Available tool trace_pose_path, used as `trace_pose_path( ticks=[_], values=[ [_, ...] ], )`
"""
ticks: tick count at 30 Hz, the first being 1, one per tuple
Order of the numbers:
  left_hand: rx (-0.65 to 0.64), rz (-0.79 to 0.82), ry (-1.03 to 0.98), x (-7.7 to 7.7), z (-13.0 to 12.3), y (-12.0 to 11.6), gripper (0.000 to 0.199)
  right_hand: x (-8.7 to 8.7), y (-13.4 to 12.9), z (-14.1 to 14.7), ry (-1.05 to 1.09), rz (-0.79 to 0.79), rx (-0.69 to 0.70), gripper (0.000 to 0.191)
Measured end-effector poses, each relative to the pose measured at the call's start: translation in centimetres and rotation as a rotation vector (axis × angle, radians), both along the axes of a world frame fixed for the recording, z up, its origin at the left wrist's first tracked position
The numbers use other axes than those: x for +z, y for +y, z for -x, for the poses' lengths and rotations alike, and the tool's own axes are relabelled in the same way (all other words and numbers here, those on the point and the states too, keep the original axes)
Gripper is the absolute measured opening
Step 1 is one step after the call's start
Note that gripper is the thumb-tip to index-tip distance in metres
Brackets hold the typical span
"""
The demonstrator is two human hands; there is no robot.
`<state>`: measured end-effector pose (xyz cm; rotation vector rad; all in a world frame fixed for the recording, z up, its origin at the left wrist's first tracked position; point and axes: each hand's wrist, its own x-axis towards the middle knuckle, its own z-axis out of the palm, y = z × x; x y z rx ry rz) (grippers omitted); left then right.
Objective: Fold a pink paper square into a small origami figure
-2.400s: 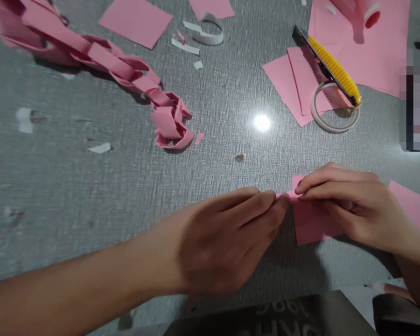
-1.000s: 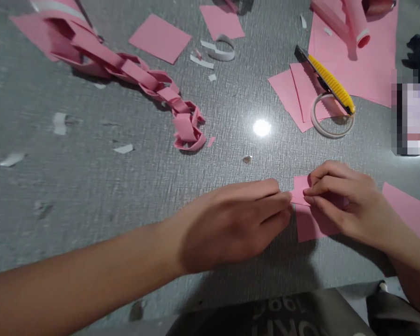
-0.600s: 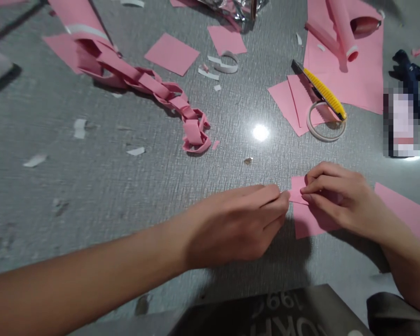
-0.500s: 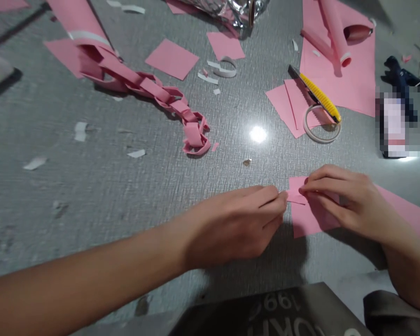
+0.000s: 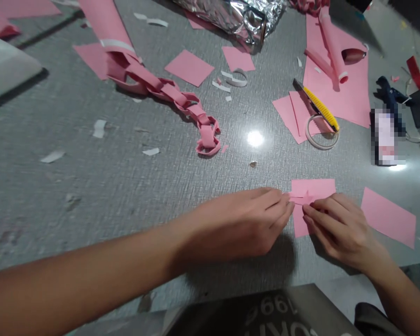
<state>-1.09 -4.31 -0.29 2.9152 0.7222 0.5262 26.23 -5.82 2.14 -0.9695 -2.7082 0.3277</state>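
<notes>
My left hand (image 5: 245, 221) is closed, its fingertips pinching the left end of a small pink paper piece (image 5: 303, 198) with pointed parts. This piece lies over a pink paper square (image 5: 313, 185) near the table's front edge. My right hand (image 5: 343, 228) rests on the square's right side, its fingers bent together at the lower right of the small piece. Whether the right fingertips grip anything is hidden. A pink paper chain (image 5: 175, 95) stretches across the upper left.
Beyond my hands, a yellow cutter (image 5: 320, 106) and a tape ring (image 5: 310, 135) lie on pink sheets. Another pink sheet (image 5: 388, 217) is at the right. Crumpled foil (image 5: 231, 18), rolled pink paper (image 5: 331, 42), white scraps (image 5: 100, 128) and a blurred-out phone-like object (image 5: 385, 137) are farther out.
My right hand has shifted slightly down and right, uncovering more of the small pink piece and the square. My left hand keeps its pinch. The view has turned slightly.
</notes>
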Motion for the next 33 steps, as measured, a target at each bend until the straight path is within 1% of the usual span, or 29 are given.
trace_pose_path(
  ticks=[2,3,4,9,13,16,19,21,25,29,33],
  values=[
    [-0.081,-0.145,0.084,0.1,-0.2,0.1,0.031,-0.2,0.0,-0.1,0.027,0.024,-0.017,0.017],
    [-0.099,-0.186,0.108,0.1,-0.2,0.2,0.033,-0.2,0.0,-0.2,0.044,0.041,-0.027,0.017],
    [-0.092,-0.191,0.109,-0.1,-0.3,0.3,0.034,-0.3,0.0,-0.3,0.062,0.058,-0.035,0.016],
    [-0.081,-0.152,0.008,-1.0,-0.2,0.6,0.034,-0.7,0.0,-0.4,0.133,0.094,-0.060,0.015],
    [-0.080,-0.146,-0.011,-1.3,-0.1,0.6,0.035,-0.7,0.1,0.0,0.128,0.043,-0.062,0.014],
    [-0.078,-0.147,-0.033,-1.4,-0.1,0.5,0.036,-0.7,0.2,0.2,0.119,-0.050,-0.030,0.022],
    [-0.074,-0.162,-0.046,-1.5,-0.2,0.3,0.038,-0.8,0.3,0.1,0.083,-0.062,0.027,0.032],
    [-0.076,-0.181,-0.012,-1.5,-0.2,0.2,0.040,-0.9,0.2,0.0,0.030,-0.052,0.055,0.033],
    [-0.054,-0.180,0.031,-1.1,-0.1,-0.2,0.042,-0.7,0.1,-0.3,-0.051,-0.089,0.073,0.035],
    [-0.014,-0.138,0.044,-0.9,0.5,-0.5,0.042,-0.6,0.1,-0.3,-0.046,-0.097,0.062,0.039],
    [-0.012,-0.134,0.051,-0.7,1.4,-0.7,0.042,-0.7,0.2,-0.3,-0.032,-0.102,0.044,0.039]
  ],
)
